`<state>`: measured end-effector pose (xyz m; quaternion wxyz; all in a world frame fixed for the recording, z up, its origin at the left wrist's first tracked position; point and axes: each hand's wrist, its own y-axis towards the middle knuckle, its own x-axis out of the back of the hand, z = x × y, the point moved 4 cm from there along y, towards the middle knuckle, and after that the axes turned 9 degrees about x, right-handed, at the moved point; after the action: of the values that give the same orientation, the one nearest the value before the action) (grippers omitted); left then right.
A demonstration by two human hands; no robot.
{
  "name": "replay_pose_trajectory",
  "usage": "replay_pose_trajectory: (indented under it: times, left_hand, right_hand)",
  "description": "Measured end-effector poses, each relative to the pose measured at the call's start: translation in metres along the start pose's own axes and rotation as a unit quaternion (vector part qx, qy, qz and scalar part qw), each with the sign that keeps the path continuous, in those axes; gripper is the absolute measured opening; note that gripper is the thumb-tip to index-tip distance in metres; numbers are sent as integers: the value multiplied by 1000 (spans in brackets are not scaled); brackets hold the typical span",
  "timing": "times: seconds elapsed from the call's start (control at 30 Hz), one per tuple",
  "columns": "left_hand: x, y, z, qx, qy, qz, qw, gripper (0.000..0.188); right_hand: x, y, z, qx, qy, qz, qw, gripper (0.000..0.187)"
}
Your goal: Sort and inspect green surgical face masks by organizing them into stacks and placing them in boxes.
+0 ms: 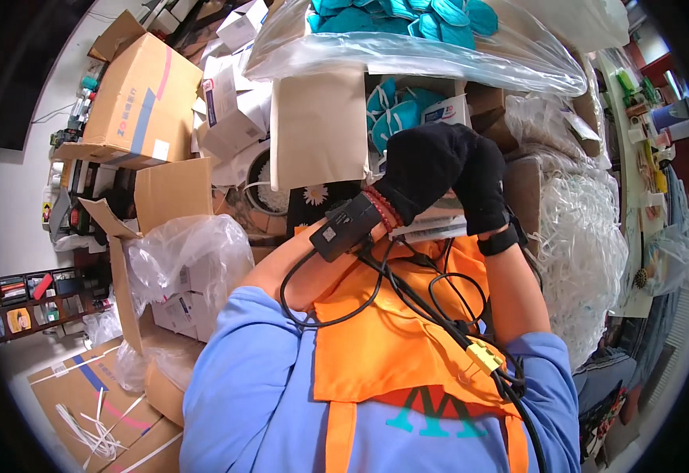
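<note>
My left hand (427, 167) and my right hand (480, 180), both in black gloves, meet in front of my chest. Their fingers bend down out of sight, so any grip is hidden. Just beyond them is a small white carton (448, 110) with a blue printed panel; whether a hand touches it cannot be seen. Teal cup-shaped masks (395, 120) with white straps lie in an open cardboard box (319, 130) past my left hand. More teal masks (407, 20) fill a clear plastic bag (510, 59) at the far side. White flat cartons (435, 229) show below my hands.
At left stand a large cardboard box (143, 98) and an open box (172, 189) lined with clear plastic (190, 256). Several white cartons (234, 118) are piled behind. A bag of white straps (577, 236) sits at right. Black cables (395, 276) hang from my wrists.
</note>
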<state>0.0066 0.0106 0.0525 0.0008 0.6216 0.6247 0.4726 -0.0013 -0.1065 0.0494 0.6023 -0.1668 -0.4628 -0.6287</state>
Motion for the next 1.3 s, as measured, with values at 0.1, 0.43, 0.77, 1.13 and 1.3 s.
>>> replay_pose_trajectory:
  times: [0.1, 0.43, 0.77, 1.13, 1.3]
  left_hand:
    - [-1, 3, 3, 24, -31, 11, 999, 23]
    - [-7, -10, 16, -14, 107, 71, 992, 13]
    - [14, -2, 87, -88, 129, 84, 984, 47]
    - [14, -1, 61, 233, -110, 323, 911, 49]
    - [12, -8, 55, 250, -76, 359, 896, 65]
  right_hand:
    - [-9, 4, -8, 10, -1, -1, 1000, 23]
    - [-52, 17, -42, -9, -60, -2, 998, 31]
    - [-46, 28, -51, 4, 21, 64, 998, 31]
    - [-36, 16, -19, -27, -87, -10, 996, 13]
    - [-48, 33, -34, -43, -150, 37, 987, 14]
